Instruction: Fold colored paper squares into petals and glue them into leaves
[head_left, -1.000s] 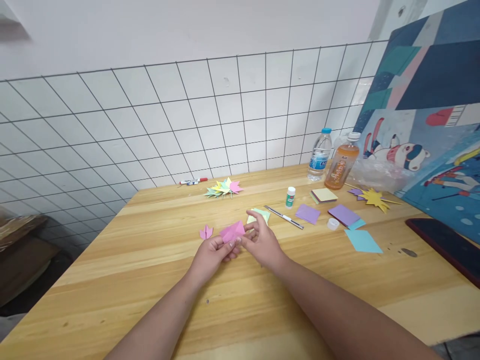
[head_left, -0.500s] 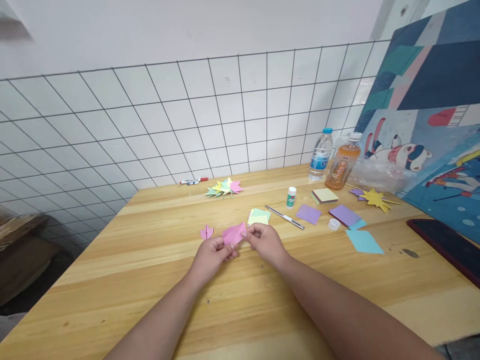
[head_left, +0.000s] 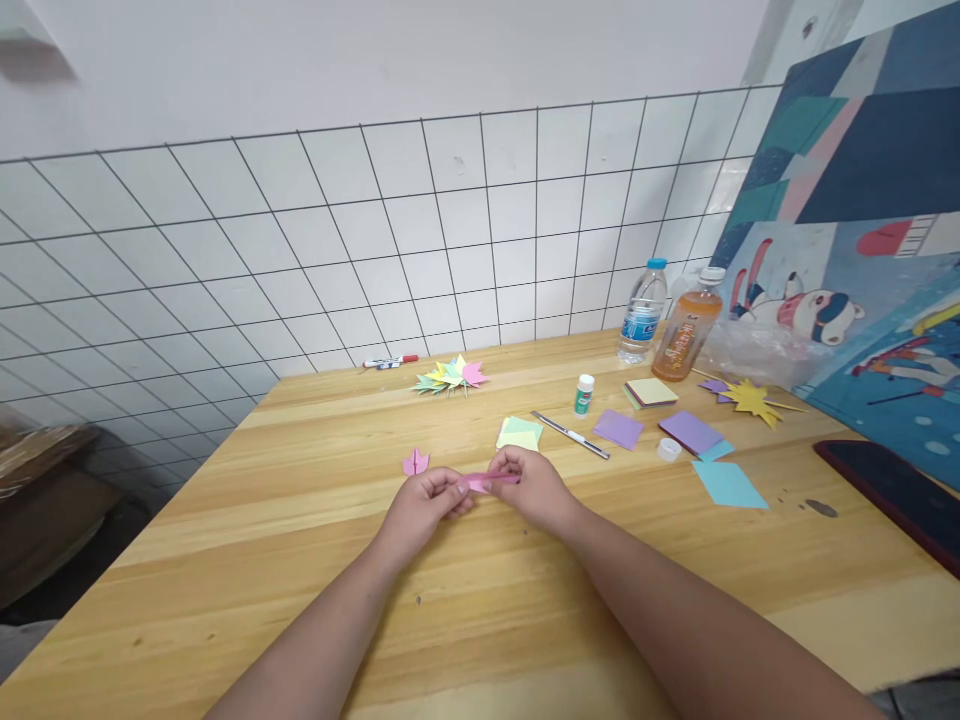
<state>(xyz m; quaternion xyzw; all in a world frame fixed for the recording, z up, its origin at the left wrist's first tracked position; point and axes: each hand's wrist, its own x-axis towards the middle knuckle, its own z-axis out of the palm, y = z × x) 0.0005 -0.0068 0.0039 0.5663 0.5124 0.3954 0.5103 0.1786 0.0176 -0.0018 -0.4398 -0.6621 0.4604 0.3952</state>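
Both hands meet just above the desk (head_left: 300,560), near its middle. Left hand (head_left: 420,505) and right hand (head_left: 536,485) each pinch one end of a folded pink paper (head_left: 487,482), seen nearly edge-on as a thin flat strip between the fingertips. Both hands clamped on it, close together.

Handling, by judgement: the pink paper is very light, thin and limp across its faces, stiffer along the folds. It creases at once and tears if pulled; it is not slippery. Best held by thumb and forefinger at the folded edges or corners with light pressure, as both hands do here.

Around it: a small folded pink piece (head_left: 415,462) lies on the desk just beyond the left hand. Pale green squares (head_left: 519,432) lie just beyond the right hand. Farther right, a craft knife (head_left: 570,435), a glue stick (head_left: 584,394), purple sheets (head_left: 618,429), a blue sheet (head_left: 727,484). A pile of coloured folded stars (head_left: 451,376) sits toward the wall; two bottles (head_left: 664,325) stand at the back right.
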